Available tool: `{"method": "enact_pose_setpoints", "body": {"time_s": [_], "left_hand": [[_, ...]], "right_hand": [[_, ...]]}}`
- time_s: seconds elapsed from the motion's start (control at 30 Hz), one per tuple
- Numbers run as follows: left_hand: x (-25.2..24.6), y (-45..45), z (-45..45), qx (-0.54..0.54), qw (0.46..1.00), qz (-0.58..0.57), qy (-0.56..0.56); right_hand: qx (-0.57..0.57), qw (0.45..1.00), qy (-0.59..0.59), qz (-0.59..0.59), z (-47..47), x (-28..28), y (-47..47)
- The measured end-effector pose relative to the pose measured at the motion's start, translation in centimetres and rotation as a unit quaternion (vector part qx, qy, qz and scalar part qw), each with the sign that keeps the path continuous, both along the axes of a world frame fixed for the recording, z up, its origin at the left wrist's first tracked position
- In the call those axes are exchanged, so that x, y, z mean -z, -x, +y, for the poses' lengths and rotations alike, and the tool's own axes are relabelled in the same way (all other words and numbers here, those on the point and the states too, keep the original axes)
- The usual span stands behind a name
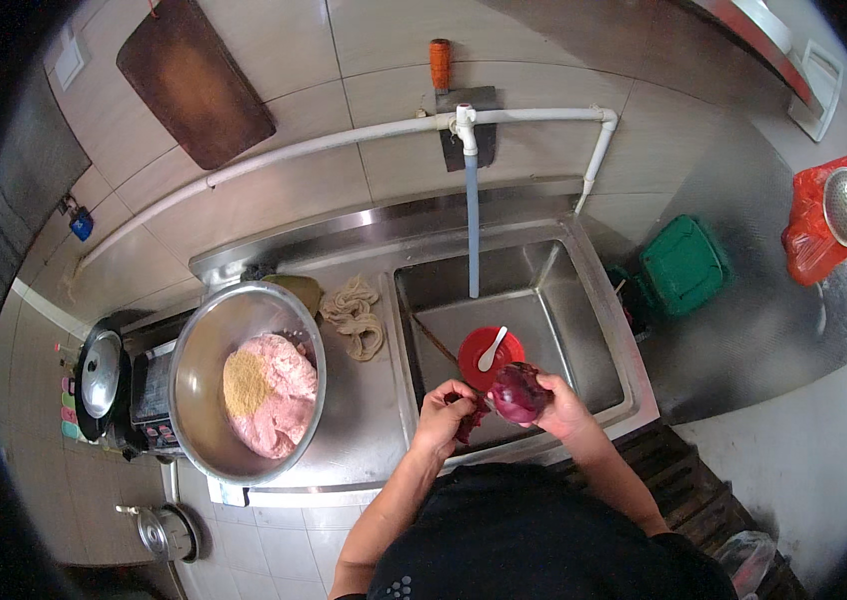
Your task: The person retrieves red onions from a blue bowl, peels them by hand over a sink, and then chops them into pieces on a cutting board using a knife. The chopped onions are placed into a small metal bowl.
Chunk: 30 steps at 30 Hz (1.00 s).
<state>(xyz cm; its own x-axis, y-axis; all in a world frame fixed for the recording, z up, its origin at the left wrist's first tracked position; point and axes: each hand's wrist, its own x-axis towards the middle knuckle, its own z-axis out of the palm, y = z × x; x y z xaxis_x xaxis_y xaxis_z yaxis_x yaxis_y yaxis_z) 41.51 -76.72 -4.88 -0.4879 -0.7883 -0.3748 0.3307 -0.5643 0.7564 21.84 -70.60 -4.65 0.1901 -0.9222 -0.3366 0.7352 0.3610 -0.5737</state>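
Note:
Over the front of the steel sink (581, 300), my right hand (560, 409) holds a large red onion (519, 394). My left hand (440, 420) is closed on dark red onion skin (472, 420), close beside the onion. Beneath the onion, a red plastic bowl (470, 346) with a white spoon (494, 349) in it sits in the sink. A thin brown stick (432, 341) leans in the sink, reaching towards the bowl. On the drainboard to the left stands a big steel bowl (195, 375) of pink minced meat (290, 375), with yellowish granules (246, 381) on top.
A white tap (466, 127) with a blue hose (473, 225) hangs over the sink. A crumpled cloth (354, 315) lies on the drainboard. A green bin (684, 264) stands right of the sink. A cutting board (195, 82) and a cleaver-like blade (480, 105) hang on the wall.

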Motion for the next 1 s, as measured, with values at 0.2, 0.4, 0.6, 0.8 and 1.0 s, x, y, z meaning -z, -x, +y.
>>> {"method": "enact_pose_setpoints", "body": {"time_s": [0.2, 0.4, 0.6, 0.8, 1.0], "left_hand": [[1.9, 0.1, -0.4, -0.041, 0.992, -0.082, 0.086], [0.8, -0.4, 0.0, 0.019, 0.999, 0.001, -0.032], [-2.8, 1.7, 0.9, 0.055, 0.995, -0.027, 0.073], [-2.4, 1.9, 0.9, 0.043, 0.983, -0.018, 0.180], [-2.9, 1.3, 1.1, 0.057, 0.981, -0.022, 0.187]], "right_hand": [[0.040, 0.999, -0.003, 0.037, 0.2, 0.9, -0.4], [0.094, 0.990, 0.081, -0.071, 0.2, -1.2, 0.8], [0.147, 0.896, 0.151, 0.392, 0.2, -3.7, -1.6], [0.145, 0.890, 0.173, 0.395, 0.9, -4.3, -1.8], [0.203, 0.908, 0.156, 0.332, 0.8, -2.8, -2.8]]}}
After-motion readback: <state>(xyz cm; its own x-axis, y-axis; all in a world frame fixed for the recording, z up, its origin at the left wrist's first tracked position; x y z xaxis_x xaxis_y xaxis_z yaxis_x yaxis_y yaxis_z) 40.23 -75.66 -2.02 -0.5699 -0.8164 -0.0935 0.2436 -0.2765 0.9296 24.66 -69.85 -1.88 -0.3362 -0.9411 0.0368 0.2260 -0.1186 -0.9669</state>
